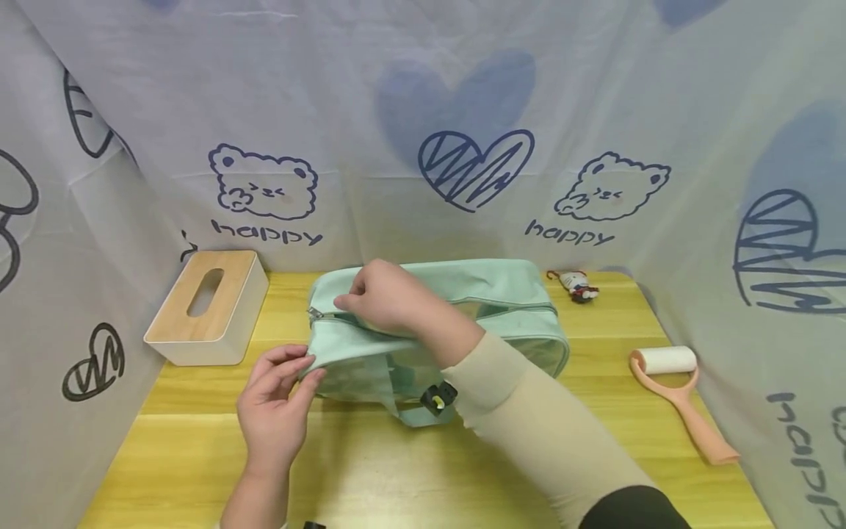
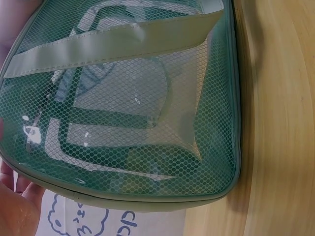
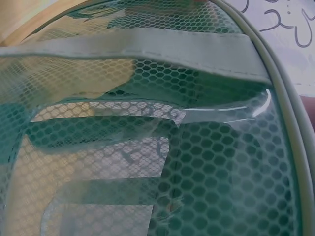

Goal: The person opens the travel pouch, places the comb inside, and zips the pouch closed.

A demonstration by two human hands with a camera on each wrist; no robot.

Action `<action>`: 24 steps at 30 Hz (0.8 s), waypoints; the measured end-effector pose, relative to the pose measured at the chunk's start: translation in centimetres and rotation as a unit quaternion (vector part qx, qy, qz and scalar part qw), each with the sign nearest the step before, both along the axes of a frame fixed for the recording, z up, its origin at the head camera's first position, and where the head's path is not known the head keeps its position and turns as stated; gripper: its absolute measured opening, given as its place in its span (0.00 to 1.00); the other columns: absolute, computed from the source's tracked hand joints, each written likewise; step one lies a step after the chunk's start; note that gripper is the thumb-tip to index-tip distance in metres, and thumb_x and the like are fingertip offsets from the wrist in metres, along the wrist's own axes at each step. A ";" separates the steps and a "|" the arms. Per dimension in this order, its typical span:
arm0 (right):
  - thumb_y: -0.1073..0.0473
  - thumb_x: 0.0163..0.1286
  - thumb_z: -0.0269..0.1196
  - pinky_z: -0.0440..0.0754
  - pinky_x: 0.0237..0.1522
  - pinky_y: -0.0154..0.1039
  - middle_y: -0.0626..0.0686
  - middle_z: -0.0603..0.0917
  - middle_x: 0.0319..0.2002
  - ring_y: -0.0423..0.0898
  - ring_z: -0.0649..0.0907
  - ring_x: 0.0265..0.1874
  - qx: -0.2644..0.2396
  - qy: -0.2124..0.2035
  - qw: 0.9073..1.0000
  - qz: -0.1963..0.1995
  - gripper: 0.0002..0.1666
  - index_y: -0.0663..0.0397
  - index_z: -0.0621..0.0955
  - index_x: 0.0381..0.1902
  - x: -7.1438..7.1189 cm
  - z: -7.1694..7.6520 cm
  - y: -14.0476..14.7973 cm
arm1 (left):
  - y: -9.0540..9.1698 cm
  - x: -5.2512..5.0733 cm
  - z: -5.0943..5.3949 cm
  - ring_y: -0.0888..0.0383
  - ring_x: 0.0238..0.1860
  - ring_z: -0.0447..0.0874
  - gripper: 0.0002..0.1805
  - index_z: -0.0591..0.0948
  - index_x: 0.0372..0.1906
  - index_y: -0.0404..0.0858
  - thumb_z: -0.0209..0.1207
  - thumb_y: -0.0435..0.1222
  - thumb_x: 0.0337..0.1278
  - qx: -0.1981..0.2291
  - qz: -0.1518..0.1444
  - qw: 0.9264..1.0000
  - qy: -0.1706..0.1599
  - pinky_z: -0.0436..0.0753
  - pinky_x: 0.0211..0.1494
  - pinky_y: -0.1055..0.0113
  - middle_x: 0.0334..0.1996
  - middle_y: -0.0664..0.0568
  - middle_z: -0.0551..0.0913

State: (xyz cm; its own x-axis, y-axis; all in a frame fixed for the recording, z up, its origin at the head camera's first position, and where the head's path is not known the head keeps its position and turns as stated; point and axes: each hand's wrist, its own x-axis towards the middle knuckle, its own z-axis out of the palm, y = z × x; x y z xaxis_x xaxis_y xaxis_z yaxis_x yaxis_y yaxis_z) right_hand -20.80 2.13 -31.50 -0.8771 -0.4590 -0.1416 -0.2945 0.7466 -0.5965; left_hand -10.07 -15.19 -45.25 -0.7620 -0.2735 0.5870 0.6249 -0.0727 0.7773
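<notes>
A mint-green bag (image 1: 344,349) with clear mesh-patterned sides and a strap handle (image 1: 423,417) lies on the table. Its top zipper gapes, with the metal zipper pull (image 1: 314,314) at the left end. My left hand (image 1: 274,408) pinches the bag's front left corner between thumb and fingers. Over the zipper opening, my right hand (image 1: 390,294) bends downward, its thumb pointing left; its other fingertips are hidden. Both wrist views look at the bag's see-through mesh panel (image 2: 123,88), and green strips show through it.
A white tissue box (image 1: 228,342) with a wooden lid stands left of the bag. Behind its right end lies a small cat figure charm (image 1: 576,285). A lint roller (image 1: 687,404) with an orange handle rests at the right edge. Printed cloth (image 1: 370,110) hangs around the table.
</notes>
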 end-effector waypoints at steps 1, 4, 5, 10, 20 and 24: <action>0.44 0.79 0.65 0.65 0.21 0.34 0.43 0.66 0.12 0.39 0.66 0.14 0.004 -0.002 1.000 -0.002 0.30 0.49 0.81 0.16 -0.1 0.0 -0.1 | 0.0 0.0 0.0 0.55 0.53 0.84 0.09 0.83 0.40 0.12 0.68 0.13 0.53 0.000 0.001 1.000 -0.002 0.85 0.57 0.69 0.49 0.46 0.82; 0.42 0.78 0.65 0.61 0.19 0.33 0.42 0.62 0.11 0.38 0.63 0.12 0.013 -0.004 1.000 -0.004 0.35 0.46 0.72 0.11 -0.6 0.0 -0.7 | 0.1 0.0 0.1 0.56 0.53 0.84 0.08 0.83 0.40 0.12 0.68 0.12 0.54 -0.001 0.005 1.000 -0.008 0.86 0.56 0.70 0.49 0.47 0.83; 0.42 0.78 0.66 0.60 0.18 0.33 0.42 0.61 0.10 0.38 0.62 0.12 0.015 -0.003 1.000 -0.005 0.36 0.45 0.69 0.10 -0.6 0.0 -1.0 | 0.1 0.0 0.2 0.56 0.53 0.84 0.08 0.83 0.40 0.12 0.68 0.12 0.54 -0.001 0.007 1.000 -0.011 0.86 0.55 0.71 0.49 0.47 0.83; 0.40 0.75 0.68 0.59 0.16 0.32 0.41 0.60 0.09 0.37 0.62 0.11 0.029 -0.003 0.999 -0.016 0.37 0.45 0.68 0.09 -0.6 -0.1 -2.3 | 0.2 0.0 0.3 0.56 0.53 0.83 0.08 0.84 0.40 0.13 0.68 0.13 0.54 0.000 0.012 1.000 -0.019 0.86 0.55 0.71 0.49 0.47 0.83; 0.38 0.71 0.70 0.59 0.15 0.33 0.41 0.59 0.09 0.38 0.63 0.11 0.060 0.010 0.997 -0.041 0.38 0.44 0.68 0.08 -0.5 -0.4 -3.4 | 0.2 0.1 0.2 0.56 0.53 0.83 0.08 0.84 0.40 0.13 0.69 0.14 0.54 -0.009 0.011 1.000 -0.015 0.85 0.56 0.71 0.49 0.47 0.83; 0.38 0.72 0.70 0.61 0.16 0.33 0.41 0.60 0.09 0.38 0.64 0.11 0.064 0.006 0.997 -0.041 0.38 0.44 0.68 0.08 -0.5 -0.5 -3.4 | 0.2 0.1 0.2 0.56 0.53 0.83 0.08 0.84 0.40 0.13 0.69 0.14 0.54 -0.005 0.011 1.000 -0.012 0.86 0.55 0.71 0.49 0.47 0.83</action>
